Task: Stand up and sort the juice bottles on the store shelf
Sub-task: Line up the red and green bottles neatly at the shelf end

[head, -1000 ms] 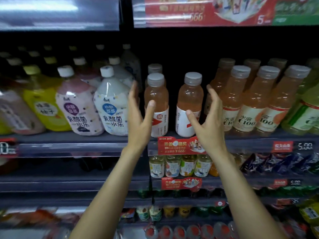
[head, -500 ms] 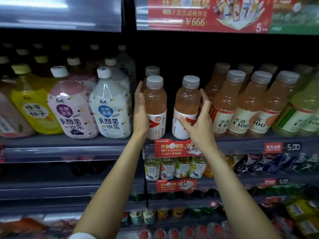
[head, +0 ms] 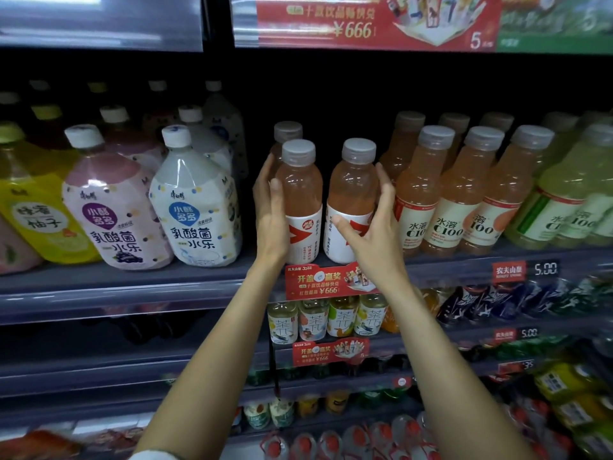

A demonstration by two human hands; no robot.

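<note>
Two pink juice bottles with grey caps and white-and-red labels stand upright side by side on the shelf [head: 139,277]. My left hand [head: 270,217] wraps the left bottle [head: 303,184] from its left side, thumb on the front and fingers round the back. My right hand [head: 374,227] cups the right bottle [head: 352,180] from its right side, with the thumb across the label. A third bottle [head: 288,131] of the same kind stands behind the left one.
Big white [head: 195,207], pink [head: 112,210] and yellow [head: 36,210] drink bottles crowd the shelf to the left. Rows of orange C100 bottles [head: 451,197] and green ones [head: 570,207] stand close on the right. A red promo tag [head: 328,282] hangs on the shelf edge; lower shelves hold small bottles.
Both hands moved forward from open in the air to the two pink bottles and closed round them. The camera came closer to the shelf.
</note>
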